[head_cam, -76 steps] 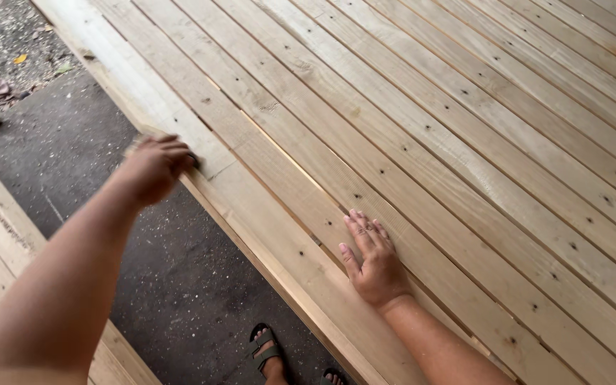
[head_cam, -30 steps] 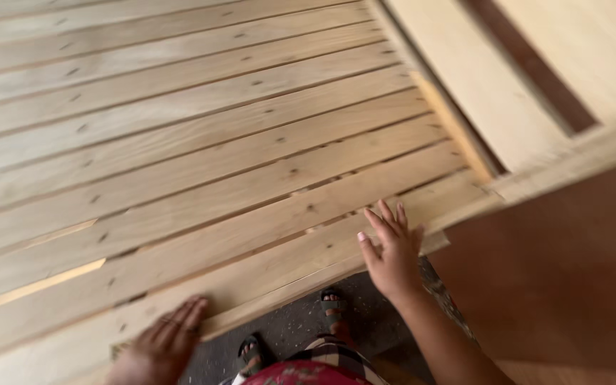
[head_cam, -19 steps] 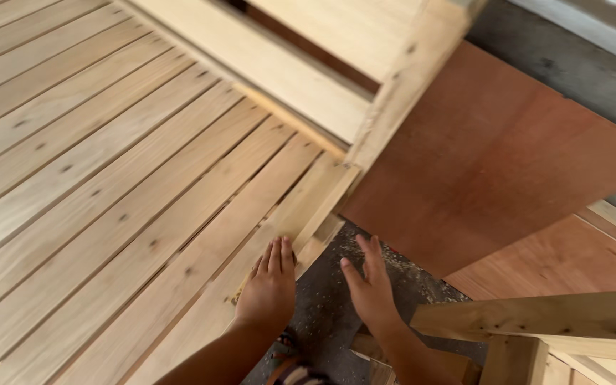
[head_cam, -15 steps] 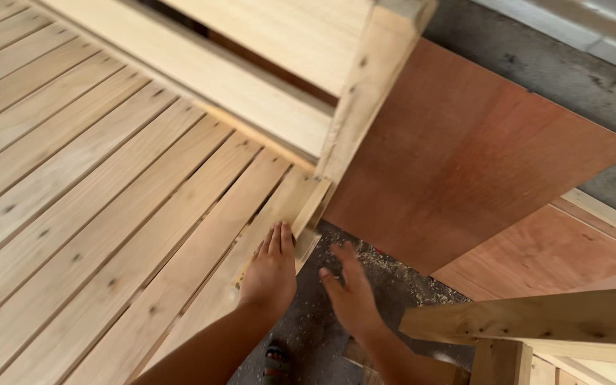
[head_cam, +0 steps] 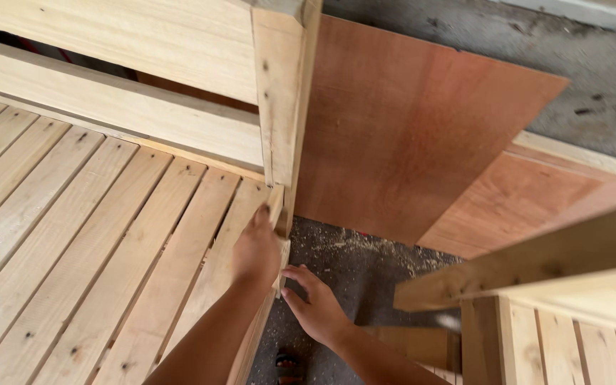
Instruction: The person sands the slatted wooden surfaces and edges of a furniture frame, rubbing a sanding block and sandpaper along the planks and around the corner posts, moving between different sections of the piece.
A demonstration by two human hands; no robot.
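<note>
The floor is dark grey rough concrete (head_cam: 365, 271), with pale sawdust scattered on it near the middle. A large reddish-brown plywood sheet (head_cam: 408, 128) lies on this floor, and a second reddish-brown plywood panel with a pale wooden edge (head_cam: 529, 199) lies just beside it on the right. At the lower right stands a light wooden frame with slats (head_cam: 550, 285). Soft daylight falls evenly over everything.

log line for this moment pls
left hand: on slatted frame corner | right hand: under frame edge | corner post upright | plywood sheet behind
</note>
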